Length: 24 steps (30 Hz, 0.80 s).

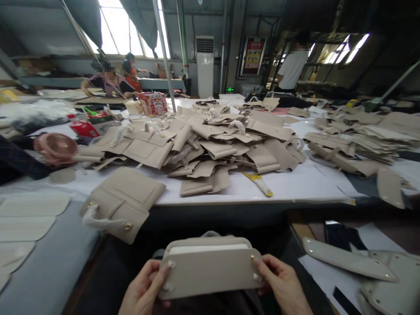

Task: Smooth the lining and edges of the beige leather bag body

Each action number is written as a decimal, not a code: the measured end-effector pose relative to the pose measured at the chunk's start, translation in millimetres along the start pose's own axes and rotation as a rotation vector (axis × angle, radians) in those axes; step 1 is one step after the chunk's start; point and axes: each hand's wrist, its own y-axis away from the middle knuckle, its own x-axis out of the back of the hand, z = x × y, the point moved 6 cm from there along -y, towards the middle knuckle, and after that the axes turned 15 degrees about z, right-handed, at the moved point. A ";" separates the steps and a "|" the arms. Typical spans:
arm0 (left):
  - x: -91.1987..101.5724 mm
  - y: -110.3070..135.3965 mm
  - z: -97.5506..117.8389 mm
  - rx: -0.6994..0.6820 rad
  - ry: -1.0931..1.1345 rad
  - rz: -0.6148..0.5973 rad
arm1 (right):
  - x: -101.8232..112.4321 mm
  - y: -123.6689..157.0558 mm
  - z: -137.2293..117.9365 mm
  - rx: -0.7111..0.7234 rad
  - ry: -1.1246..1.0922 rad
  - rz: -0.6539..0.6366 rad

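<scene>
My left hand point(144, 286) and my right hand point(282, 280) grip a beige bag point(210, 271) by its two ends, above my lap. A flat panel with rounded corners faces me, and a white strip shows behind its top edge. Small metal fittings sit near its corners, some covered in white wrap. The right thumb rests beside one at the upper right corner. Beyond the left hand, a beige bag piece point(126, 203) with a wrapped handle and gold hardware hangs partly over the table edge. The fingers behind the held bag are hidden.
Many beige bag pieces point(226, 140) are heaped on the white table. Loose panels point(349, 258) with studs lie at lower right, flat pieces point(26, 227) at left. A pink fan point(55, 148) and a yellow-handled tool point(259, 183) are on the table. Several people work beyond.
</scene>
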 end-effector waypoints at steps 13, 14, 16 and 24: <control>8.3 -64.9 -5.3 -0.226 -0.378 -0.031 | -13.7 -41.1 -2.3 0.076 0.276 0.080; 8.8 -67.3 -6.9 -0.213 -0.382 -0.036 | -12.9 -41.7 -2.0 0.052 0.269 0.093; 9.6 -70.5 -8.5 -0.173 -0.346 -0.036 | -12.3 -42.0 0.2 -0.011 0.253 0.113; 7.1 -76.0 -13.0 0.011 -0.181 -0.046 | -13.0 -44.7 20.2 -0.204 0.169 0.111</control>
